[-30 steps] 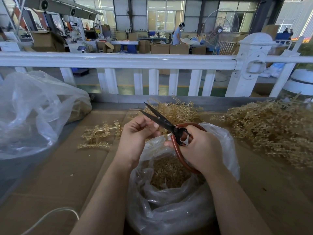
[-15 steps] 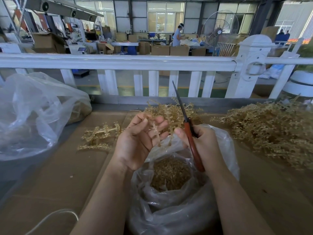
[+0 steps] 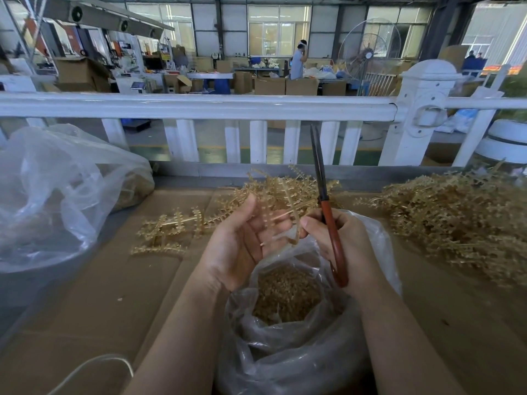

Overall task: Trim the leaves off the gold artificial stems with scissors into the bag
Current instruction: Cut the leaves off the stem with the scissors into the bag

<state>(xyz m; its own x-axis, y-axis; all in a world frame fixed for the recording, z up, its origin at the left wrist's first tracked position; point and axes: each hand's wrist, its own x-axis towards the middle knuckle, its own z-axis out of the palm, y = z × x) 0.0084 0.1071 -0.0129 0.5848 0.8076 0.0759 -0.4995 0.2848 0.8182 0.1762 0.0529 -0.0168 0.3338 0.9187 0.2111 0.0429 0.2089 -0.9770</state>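
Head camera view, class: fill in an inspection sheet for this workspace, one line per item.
Surface: flattened cardboard.
Job's things: scissors, blades together, pointing up; open bag holding gold trimmings; gold stem over it.
Clutter: untrimmed stems pile; loose stems; second plastic bag.
Grippers: left hand open, palm up; right hand grips scissors, pinches stem.
Cables: white cable.
Surroundings: white railing; workshop beyond.

The stem piece (image 3: 288,220) between the hands is motion-blurred, and the right hand (image 3: 339,246) hides most of the scissors' handle (image 3: 332,235).
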